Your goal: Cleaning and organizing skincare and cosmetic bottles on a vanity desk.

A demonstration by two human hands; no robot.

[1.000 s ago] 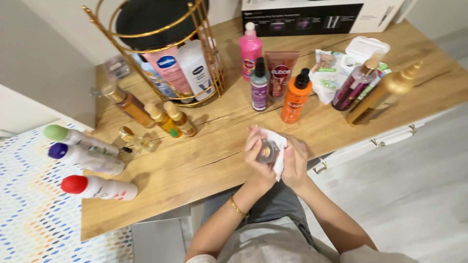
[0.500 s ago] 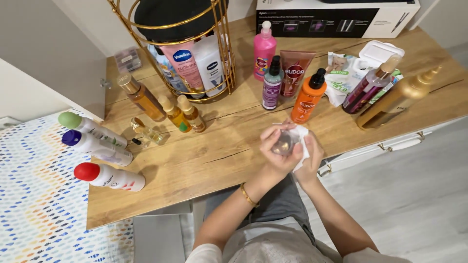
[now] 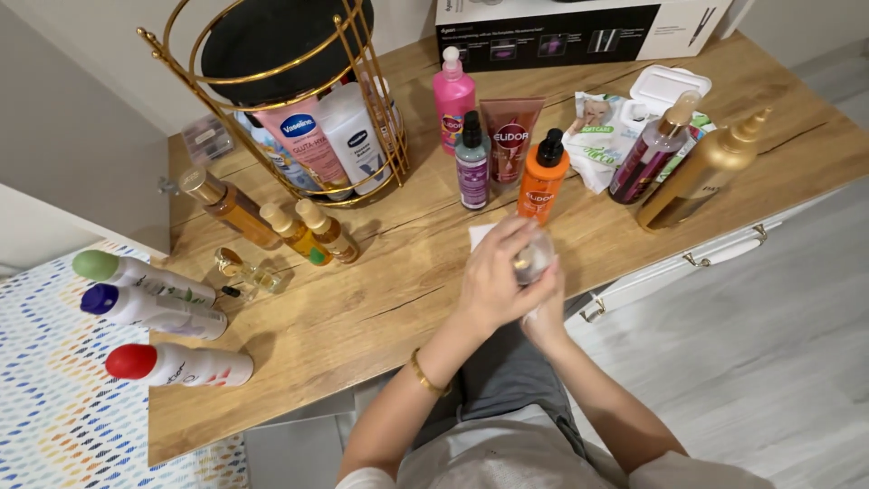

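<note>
My left hand [image 3: 493,279], with a gold bracelet on its wrist, is closed over a small clear glass jar [image 3: 534,257] just above the front edge of the wooden table [image 3: 389,308]. Under and beside the jar, my right hand [image 3: 546,319] holds a white wipe [image 3: 480,234]; one corner of it shows behind my left fingers. Both hands press together around the jar, which they mostly hide. An orange spray bottle [image 3: 540,181] stands just behind them.
A gold wire basket [image 3: 362,54] with lotion bottles stands at the back left. Three amber bottles [image 3: 294,231] and three capped spray cans [image 3: 149,306] lie at the left. Pink, purple and gold pump bottles, a wipes packet [image 3: 602,127] and a long box [image 3: 561,27] fill the back right.
Both hands have moved up from my lap to over the table's front edge, still together around the jar and wipe. The left hand now covers more of the jar.
</note>
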